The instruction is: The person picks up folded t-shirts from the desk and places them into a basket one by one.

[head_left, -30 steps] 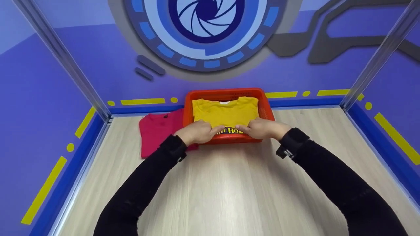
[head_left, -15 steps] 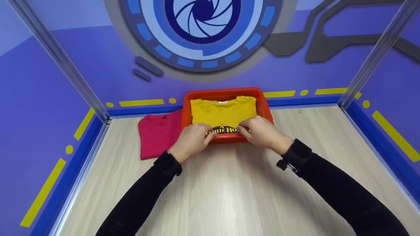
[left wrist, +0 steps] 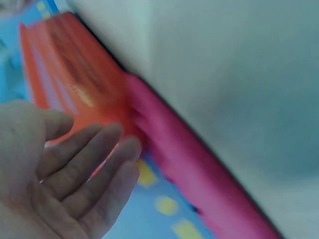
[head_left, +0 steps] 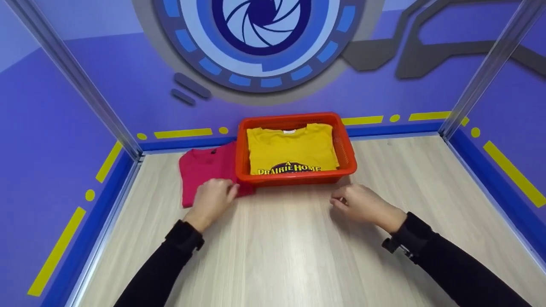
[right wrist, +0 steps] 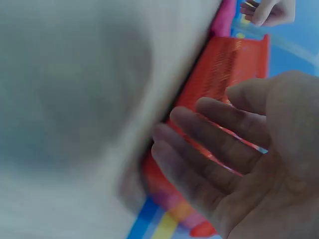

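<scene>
A folded yellow T-shirt point(head_left: 290, 147) with dark lettering lies inside the red plastic basket point(head_left: 298, 179) against the back wall. Beside the basket on the left is a folded pink shirt point(head_left: 204, 168), its right edge hidden by the basket. My left hand point(head_left: 212, 200) is over the front part of the pink shirt; the left wrist view shows its fingers point(left wrist: 94, 169) loosely bent with nothing in them. In front of the basket's right corner is my right hand point(head_left: 364, 204). Its fingers point(right wrist: 209, 144) are relaxed and hold nothing in the right wrist view.
The basket and pink shirt rest on a pale wood-grain table point(head_left: 281, 247). Blue printed panels point(head_left: 106, 81) enclose it at the back and sides, with metal posts point(head_left: 482, 76) at the corners. Black bands circle both wrists.
Both hands have come away from the yellow T-shirt and the basket's front, back toward the person and apart from each other. The T-shirt stays in the basket, with more of its lettering showing.
</scene>
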Available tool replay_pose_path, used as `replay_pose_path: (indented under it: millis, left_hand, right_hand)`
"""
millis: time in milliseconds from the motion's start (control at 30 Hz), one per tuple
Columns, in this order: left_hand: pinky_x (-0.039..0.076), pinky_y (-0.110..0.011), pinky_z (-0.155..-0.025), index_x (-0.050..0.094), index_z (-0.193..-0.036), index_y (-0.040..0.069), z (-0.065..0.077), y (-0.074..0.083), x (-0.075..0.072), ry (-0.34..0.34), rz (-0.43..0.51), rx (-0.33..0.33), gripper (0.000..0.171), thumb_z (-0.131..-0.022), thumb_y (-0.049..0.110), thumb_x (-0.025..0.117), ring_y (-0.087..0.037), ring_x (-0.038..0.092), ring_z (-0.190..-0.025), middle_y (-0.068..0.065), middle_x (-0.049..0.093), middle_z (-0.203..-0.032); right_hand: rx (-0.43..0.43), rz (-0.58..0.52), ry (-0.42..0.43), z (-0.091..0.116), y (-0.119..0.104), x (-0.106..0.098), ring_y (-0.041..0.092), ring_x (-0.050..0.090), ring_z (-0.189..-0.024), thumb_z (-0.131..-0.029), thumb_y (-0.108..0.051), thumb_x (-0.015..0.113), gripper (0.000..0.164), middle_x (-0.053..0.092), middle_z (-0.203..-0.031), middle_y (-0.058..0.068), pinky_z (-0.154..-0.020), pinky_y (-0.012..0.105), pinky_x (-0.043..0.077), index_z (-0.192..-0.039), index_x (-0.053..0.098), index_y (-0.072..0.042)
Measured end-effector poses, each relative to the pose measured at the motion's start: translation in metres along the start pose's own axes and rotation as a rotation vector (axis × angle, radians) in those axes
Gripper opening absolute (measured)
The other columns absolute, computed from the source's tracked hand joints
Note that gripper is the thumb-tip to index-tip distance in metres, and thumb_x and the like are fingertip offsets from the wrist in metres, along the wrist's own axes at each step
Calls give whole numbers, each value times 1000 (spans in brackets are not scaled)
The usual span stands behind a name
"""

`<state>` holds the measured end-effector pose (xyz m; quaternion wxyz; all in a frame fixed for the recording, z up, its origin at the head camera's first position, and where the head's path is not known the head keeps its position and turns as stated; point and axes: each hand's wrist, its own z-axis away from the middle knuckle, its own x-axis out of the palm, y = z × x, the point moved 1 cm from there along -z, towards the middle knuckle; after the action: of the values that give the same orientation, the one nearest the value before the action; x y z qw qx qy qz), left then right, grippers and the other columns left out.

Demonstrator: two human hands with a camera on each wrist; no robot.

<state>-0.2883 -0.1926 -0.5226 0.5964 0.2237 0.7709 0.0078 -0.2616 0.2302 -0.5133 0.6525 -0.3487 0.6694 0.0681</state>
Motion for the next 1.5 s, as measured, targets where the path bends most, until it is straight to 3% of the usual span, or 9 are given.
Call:
replay_pose_path:
  millis: [100,200,300,400,500,600,867,1233,1500]
  left_hand:
    - [65,-55,-89,82,-114,4,-10,-32,2,-25,-14,-125,25,-107,26,71,-39,80,-102,-16,83,-108]
    - [58,-58,-111,74,-135,-2,-22,-55,1,-95,-47,-214,40,-108,27,69,-45,71,-130,-25,75,-137]
    - [44,-59,-127,59,-153,-5,-33,-64,0,-227,-78,-275,56,-110,30,64,-49,54,-151,-30,58,-160]
    - [36,-62,-132,46,-163,-6,-42,-66,-1,-348,-113,-292,66,-112,33,60,-52,39,-161,-33,44,-170]
    - [32,-63,-134,40,-166,-6,-49,-68,1,-399,-115,-283,70,-113,36,58,-54,33,-163,-34,37,-173]
    - [32,-63,-134,40,-167,-5,-52,-73,6,-407,-93,-265,72,-112,39,59,-54,33,-163,-34,37,-173]
    - [39,-65,-129,46,-165,-1,-42,-84,6,-411,-84,-253,74,-109,45,65,-53,40,-156,-33,43,-168]
    - [47,-68,-119,51,-157,-2,-28,-60,-10,-456,-139,-235,76,-104,48,73,-54,48,-143,-34,49,-158]
    - [50,-70,-115,47,-159,-4,-11,-48,-18,-522,-207,-227,88,-100,54,78,-59,49,-142,-37,47,-157]
  right_hand:
    - [65,2,-21,6,15,8,11,58,-70,-102,-12,72,18,67,-74,-7,-70,35,53,-85,78,-15]
    - [104,-2,-17,8,24,14,15,66,-78,-102,-13,71,14,72,-83,-3,-77,41,59,-92,82,-14]
    - [149,-28,-8,7,31,18,19,68,-83,-103,-15,72,13,75,-87,0,-82,46,61,-96,83,-12]
    - [193,-48,-1,6,35,22,18,65,-81,-103,-16,73,13,73,-86,0,-82,45,60,-94,81,-12]
    - [211,-49,-1,6,37,23,19,65,-82,-103,-16,73,13,72,-85,1,-82,45,59,-93,80,-12]
    - [201,-42,2,8,36,24,23,71,-89,-103,-15,72,13,76,-92,4,-88,50,61,-98,83,-9]
    - [149,-31,21,7,30,24,29,75,-97,-102,-12,71,15,78,-102,7,-92,53,62,-103,86,-8]
    - [140,14,44,7,26,18,30,75,-96,-100,-11,72,13,80,-99,6,-91,53,62,-100,85,-9]
    - [122,12,42,2,20,22,32,78,-98,-100,-9,71,15,83,-100,8,-92,53,64,-105,85,-5]
